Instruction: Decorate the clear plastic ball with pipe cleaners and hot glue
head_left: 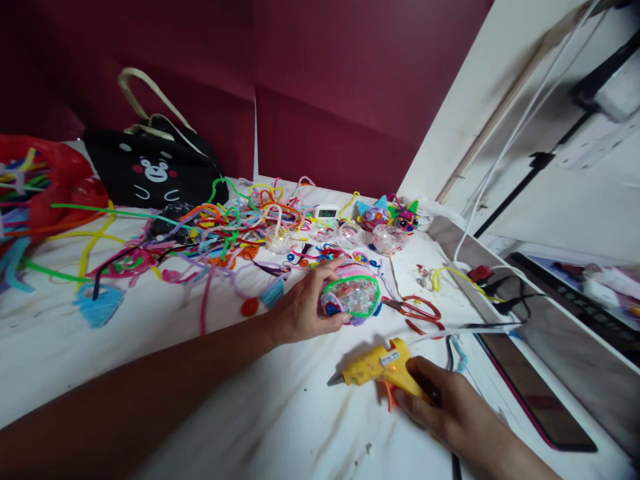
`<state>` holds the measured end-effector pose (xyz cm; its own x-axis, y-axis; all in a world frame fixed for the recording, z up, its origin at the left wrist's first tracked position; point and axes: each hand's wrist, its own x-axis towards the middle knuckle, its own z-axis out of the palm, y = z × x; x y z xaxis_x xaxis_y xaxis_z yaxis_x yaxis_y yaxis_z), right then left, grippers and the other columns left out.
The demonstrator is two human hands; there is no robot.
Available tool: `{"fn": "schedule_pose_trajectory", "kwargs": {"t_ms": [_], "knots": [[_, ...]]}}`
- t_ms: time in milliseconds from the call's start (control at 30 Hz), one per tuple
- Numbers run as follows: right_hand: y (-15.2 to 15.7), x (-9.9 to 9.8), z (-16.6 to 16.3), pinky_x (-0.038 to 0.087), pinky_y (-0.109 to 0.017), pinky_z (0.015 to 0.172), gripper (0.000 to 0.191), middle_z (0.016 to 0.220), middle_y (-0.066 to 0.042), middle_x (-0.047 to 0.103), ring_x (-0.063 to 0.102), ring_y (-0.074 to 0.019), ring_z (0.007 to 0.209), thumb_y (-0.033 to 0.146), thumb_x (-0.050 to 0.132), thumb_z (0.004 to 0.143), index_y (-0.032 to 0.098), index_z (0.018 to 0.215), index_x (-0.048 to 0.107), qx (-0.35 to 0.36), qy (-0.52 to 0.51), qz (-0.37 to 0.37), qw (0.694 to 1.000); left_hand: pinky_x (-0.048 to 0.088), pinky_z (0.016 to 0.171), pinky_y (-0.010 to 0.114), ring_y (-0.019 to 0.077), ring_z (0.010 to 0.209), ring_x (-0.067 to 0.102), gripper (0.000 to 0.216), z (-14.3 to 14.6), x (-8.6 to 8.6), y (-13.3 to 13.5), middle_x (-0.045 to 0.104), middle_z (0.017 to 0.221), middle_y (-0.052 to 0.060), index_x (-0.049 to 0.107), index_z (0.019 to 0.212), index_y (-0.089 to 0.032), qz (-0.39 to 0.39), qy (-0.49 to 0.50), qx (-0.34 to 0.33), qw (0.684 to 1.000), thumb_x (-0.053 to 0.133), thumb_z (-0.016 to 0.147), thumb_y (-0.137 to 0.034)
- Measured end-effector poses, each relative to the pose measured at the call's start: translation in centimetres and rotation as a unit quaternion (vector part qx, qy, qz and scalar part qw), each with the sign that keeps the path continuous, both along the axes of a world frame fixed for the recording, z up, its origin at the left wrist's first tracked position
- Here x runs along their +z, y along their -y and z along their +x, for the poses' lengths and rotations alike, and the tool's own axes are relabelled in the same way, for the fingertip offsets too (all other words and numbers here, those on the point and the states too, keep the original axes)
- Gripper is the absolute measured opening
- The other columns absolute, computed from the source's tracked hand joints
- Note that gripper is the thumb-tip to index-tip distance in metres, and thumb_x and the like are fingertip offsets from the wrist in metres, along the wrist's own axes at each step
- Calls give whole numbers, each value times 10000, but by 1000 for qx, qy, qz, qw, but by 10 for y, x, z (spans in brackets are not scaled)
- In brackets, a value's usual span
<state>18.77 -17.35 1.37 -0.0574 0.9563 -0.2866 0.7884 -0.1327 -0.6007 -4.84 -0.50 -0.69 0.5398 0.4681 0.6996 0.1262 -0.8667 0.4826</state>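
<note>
My left hand [300, 308] grips a clear glitter-filled ball [351, 295] wrapped in green, pink and purple pipe cleaners, resting on the white table. My right hand [445, 408] is closed round the handle of a yellow hot glue gun [381, 365]. The gun lies low over the table with its nozzle pointing left, a little below the ball and not touching it. Red-handled scissors [419, 311] lie just right of the ball.
A tangle of coloured pipe cleaners [200, 233] covers the table's middle and left. Behind stand clear balls [350, 235], finished decorated figures [390, 215], a small digital clock [327, 213], a black bear-face bag [155, 170] and a red bag [55, 180]. A dark phone [530, 390] lies at the right edge.
</note>
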Motion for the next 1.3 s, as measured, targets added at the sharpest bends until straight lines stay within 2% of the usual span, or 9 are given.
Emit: {"fn": "schedule_pose_trajectory", "kwargs": {"t_ms": [133, 233, 333, 400, 567, 767, 1067, 1200, 1300], "knots": [[-3, 11, -3, 393, -276, 565, 355, 735, -31, 638, 567, -158, 614, 487, 423, 942, 206, 876, 629, 41, 106, 44, 993, 460, 1032, 470, 312, 1337, 492, 576, 0, 1, 1, 450, 1465, 228, 337, 1134, -237, -14, -2, 1, 1000, 743, 725, -246], [-13, 26, -7, 447, -290, 579, 333, 815, -64, 668, 624, -179, 654, 433, 429, 961, 211, 899, 669, 65, 158, 164, 972, 451, 1045, 471, 315, 1352, 475, 571, 0, 1, 1, 450, 1464, 232, 337, 1132, -234, -3, -1, 0, 1000, 739, 727, -241], [-34, 42, -16, 510, -331, 734, 226, 999, -102, 665, 639, -215, 882, 254, 470, 958, 199, 1080, 652, 113, 150, 363, 913, 451, 1045, 477, 319, 1350, 478, 563, 1, 2, 1, 454, 1456, 244, 335, 1133, -230, 10, -3, 6, 1000, 732, 735, -232], [-52, 50, -23, 507, -369, 799, 308, 1086, -117, 651, 604, -234, 977, 125, 454, 936, 193, 1191, 611, 155, 163, 429, 875, 452, 1043, 484, 323, 1349, 479, 556, 1, 2, 2, 454, 1452, 251, 336, 1140, -226, 16, -6, 7, 1000, 725, 744, -227], [-90, 54, -33, 470, -460, 892, 438, 1273, -145, 599, 519, -293, 1144, 37, 452, 893, 178, 1292, 564, 234, 246, 454, 824, 443, 1051, 509, 337, 1361, 460, 554, 1, 1, 0, 441, 1455, 257, 352, 1156, -219, 41, 3, -2, 999, 728, 748, -228], [-100, 45, -26, 442, -460, 887, 505, 1326, -141, 581, 503, -298, 1161, 27, 453, 885, 192, 1356, 531, 256, 319, 469, 783, 445, 1058, 508, 325, 1367, 452, 572, 1, -2, -2, 439, 1468, 222, 373, 1175, -233, 51, 14, -2, 999, 737, 735, -205], [-102, 42, -21, 447, -453, 858, 510, 1358, -167, 567, 521, -313, 1164, 41, 463, 881, 154, 1376, 507, 261, 334, 468, 775, 423, 1076, 540, 343, 1385, 421, 659, 1, -5, -5, 435, 1459, 218, 366, 1268, -221, 51, 10, -10, 999, 744, 728, -208], [-101, 44, -23, 464, -450, 860, 443, 1302, -164, 602, 560, -299, 1134, 57, 460, 894, 155, 1317, 547, 237, 287, 469, 801, 452, 1050, 531, 342, 1362, 454, 659, 1, -4, -3, 440, 1449, 234, 343, 1250, -222, 37, 17, -16, 999, 744, 727, -207], [-102, 49, -30, 478, -417, 880, 318, 1209, -135, 641, 600, -258, 1069, 140, 468, 932, 175, 1220, 597, 197, 180, 458, 848, 464, 1038, 527, 338, 1350, 470, 628, 1, -4, -3, 437, 1451, 235, 341, 1217, -233, 29, 13, -16, 999, 738, 732, -203]]}}
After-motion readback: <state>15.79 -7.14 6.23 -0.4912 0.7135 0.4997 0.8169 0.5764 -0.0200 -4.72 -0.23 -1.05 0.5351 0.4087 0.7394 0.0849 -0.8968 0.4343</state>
